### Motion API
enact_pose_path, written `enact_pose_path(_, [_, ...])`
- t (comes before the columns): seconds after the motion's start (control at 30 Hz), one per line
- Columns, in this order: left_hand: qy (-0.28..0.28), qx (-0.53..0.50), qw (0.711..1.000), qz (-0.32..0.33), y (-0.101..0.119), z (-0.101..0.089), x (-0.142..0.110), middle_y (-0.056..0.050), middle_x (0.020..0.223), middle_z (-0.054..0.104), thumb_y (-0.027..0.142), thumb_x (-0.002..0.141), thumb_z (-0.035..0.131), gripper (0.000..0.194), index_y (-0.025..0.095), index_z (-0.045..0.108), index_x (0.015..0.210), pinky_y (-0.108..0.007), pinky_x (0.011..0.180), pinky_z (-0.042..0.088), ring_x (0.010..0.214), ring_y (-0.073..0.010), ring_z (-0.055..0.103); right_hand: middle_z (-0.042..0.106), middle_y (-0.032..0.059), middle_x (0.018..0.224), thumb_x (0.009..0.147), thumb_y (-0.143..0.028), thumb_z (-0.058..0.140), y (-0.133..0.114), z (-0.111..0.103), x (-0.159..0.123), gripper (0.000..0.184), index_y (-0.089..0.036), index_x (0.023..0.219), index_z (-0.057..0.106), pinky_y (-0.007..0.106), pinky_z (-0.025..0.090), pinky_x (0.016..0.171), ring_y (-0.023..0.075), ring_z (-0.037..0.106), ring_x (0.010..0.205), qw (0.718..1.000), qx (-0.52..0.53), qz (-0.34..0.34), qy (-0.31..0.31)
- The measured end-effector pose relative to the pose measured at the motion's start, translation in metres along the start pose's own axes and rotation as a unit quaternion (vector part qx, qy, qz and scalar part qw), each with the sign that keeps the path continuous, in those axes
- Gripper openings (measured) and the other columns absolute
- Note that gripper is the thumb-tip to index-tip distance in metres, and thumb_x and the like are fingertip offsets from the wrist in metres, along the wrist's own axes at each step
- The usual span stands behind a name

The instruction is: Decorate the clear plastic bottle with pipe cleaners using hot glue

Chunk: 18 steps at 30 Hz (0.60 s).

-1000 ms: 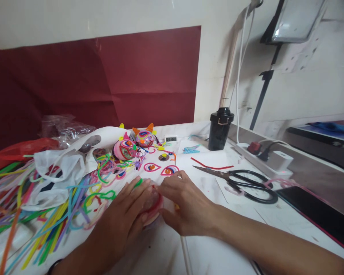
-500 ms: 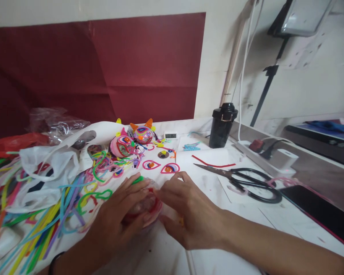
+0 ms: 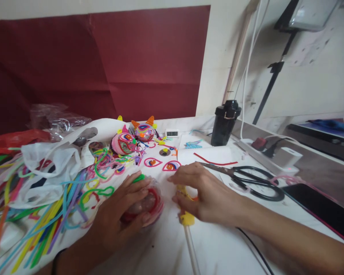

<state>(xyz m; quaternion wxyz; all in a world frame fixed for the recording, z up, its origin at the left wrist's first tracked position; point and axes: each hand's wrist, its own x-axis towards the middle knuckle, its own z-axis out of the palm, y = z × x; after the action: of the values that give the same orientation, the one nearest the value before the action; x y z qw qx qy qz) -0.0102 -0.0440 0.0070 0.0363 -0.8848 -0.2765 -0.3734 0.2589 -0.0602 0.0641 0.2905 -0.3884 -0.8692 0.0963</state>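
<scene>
My left hand is wrapped over a round clear plastic ball. Red and pink pipe cleaner lines the ball, and a green piece sticks up by my fingertips. My right hand is apart from the ball, its thumb and fingers spread above a yellow glue gun, partly hidden by the hand. A clear glue stick runs from the gun toward me. Beyond the hands lie two pink-rimmed pipe-cleaner eyes on the white table.
Loose pipe cleaners and a white bag crowd the left side. Two decorated balls stand at the back. Scissors, a black cup, a phone and a power strip are on the right.
My right hand has left the ball and moved right, over the glue gun, which now shows more. My left hand stays on the ball. The view has shifted slightly.
</scene>
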Motion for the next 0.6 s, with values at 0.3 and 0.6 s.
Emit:
enact_pose_path(0.3, [0.003,-0.064,0.998,-0.006,-0.009,0.002,-0.006,-0.004,0.14,0.06,0.026,0.084,0.069,0.049,0.028,0.054,0.13,-0.046,0.11,0.047,0.135,-0.0282,0.049,0.062,0.0136,0.116,0.074,-0.029,0.07,0.021,-0.01,-0.024,0.047,-0.015,0.118,0.062,0.047,0.045,0.093,0.0312,0.06,0.105,0.97,-0.074,0.089,-0.212])
enact_pose_path(0.6, [-0.009,-0.086,0.996,0.015,-0.009,-0.001,0.0,-0.006,0.146,0.054,0.02,0.086,0.064,0.052,0.028,0.048,0.134,-0.048,0.109,0.046,0.137,-0.0266,0.046,0.062,0.0169,0.109,0.08,-0.026,0.062,0.018,0.004,-0.034,0.029,-0.012,0.106,0.065,0.05,0.051,0.085,0.0331,0.062,0.097,0.94,-0.136,0.174,-0.262])
